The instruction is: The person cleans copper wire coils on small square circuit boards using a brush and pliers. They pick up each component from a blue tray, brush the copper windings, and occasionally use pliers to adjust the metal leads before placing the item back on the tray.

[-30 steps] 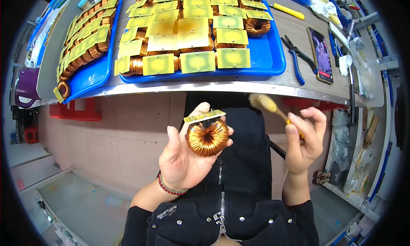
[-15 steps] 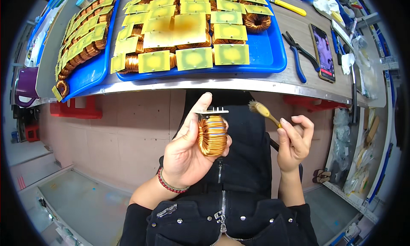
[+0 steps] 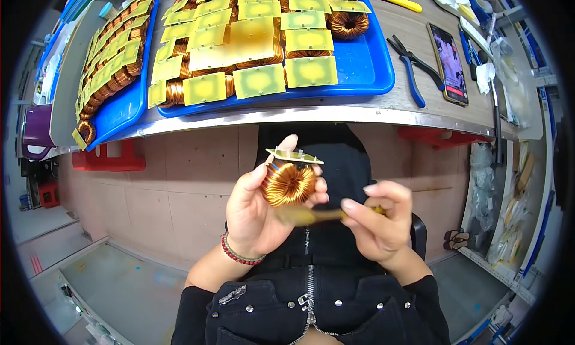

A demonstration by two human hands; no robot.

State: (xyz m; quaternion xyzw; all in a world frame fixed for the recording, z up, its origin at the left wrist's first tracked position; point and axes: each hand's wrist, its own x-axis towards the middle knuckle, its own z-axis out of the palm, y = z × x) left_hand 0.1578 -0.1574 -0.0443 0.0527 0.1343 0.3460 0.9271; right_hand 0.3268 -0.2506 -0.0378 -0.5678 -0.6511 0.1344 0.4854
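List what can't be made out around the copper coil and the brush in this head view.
- Brush: smeared by motion blur; its bristle end and whether it touches the toroidal coil cannot be told.
- Coil's rear side: hidden by the left hand.
- Brush handle: mostly covered by the right hand fingers.
- Small board on the coil: seen edge-on, its face too small to read.
- Coils in the blue tray: mostly covered by yellow boards.

A long grey workbench crosses the top. Below it is a pinkish tiled wall; lower left of the workbench lies the grey floor.
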